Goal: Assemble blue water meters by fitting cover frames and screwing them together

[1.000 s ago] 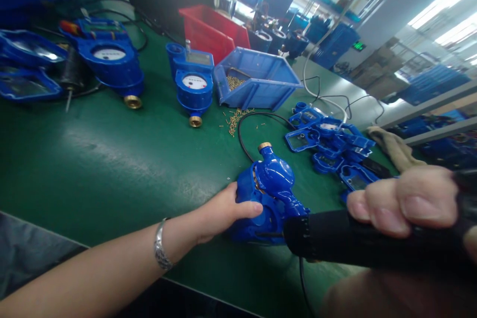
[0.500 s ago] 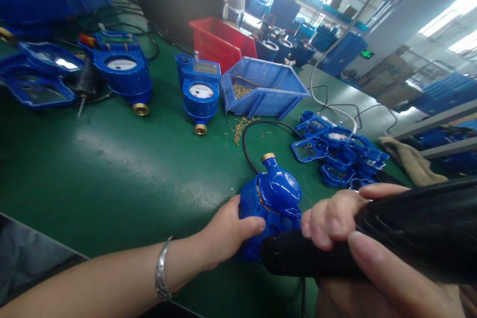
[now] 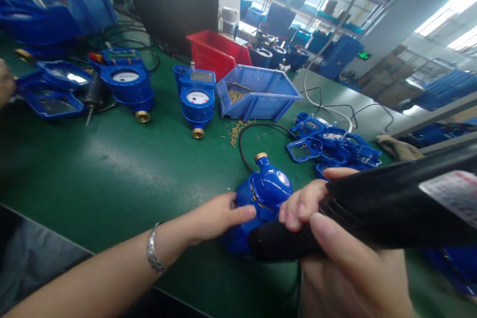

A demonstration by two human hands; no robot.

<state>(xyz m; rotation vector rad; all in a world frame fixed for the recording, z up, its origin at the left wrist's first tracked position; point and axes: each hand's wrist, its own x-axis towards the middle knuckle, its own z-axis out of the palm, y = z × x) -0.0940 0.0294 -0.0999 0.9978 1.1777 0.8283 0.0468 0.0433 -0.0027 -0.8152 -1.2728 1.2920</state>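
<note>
My left hand is wrapped round the near left side of a blue water meter, thumb on top. The meter rests on the green bench with its rounded underside turned upward and a brass threaded end pointing away from me. My right hand grips a black electric screwdriver, which lies slanted from the right. Its nose reaches the near side of the meter. The screwdriver's tip is hidden against the blue body. Behind the meter, small brass screws lie scattered on the bench.
A blue bin holds screws, with a red bin behind it. Other water meters stand to the left beside a thin-shafted screwdriver. Blue housings are piled at right. Another person's hand shows at the left edge.
The view has shifted a little, and the screwdriver's rear end is raised, showing a label. Both hands keep their hold. Another person's hand has appeared at the left edge.
</note>
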